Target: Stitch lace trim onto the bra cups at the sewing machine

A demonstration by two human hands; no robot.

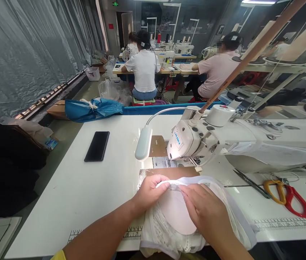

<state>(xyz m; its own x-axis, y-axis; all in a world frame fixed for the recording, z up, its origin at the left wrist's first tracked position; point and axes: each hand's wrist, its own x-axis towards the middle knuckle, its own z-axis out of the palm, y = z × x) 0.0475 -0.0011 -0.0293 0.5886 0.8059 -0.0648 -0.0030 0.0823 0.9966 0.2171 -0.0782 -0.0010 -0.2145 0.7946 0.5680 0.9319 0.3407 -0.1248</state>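
White garment, soft thin cloth w/ openwork lace & a smooth pale-grey edge band, lies bunched on the hard glossy white table, at its front edge, just before the sewing machine. L hand & R hand both pinch its upper rim btwn thumb & fingers, close tog.; the rim curves round an oval opening. Machine: rounded white metal/plastic head; slim lamp on bendy ribbed neck beside it. Scissors to the R: dark blades, looped handles, one orange, one red. Flat black phone far L. Printed ruler strip partly covered by garment & forearm. Needle tip can't be made out; small patch btwn fingertips unclear; forearms cut off at bottom.
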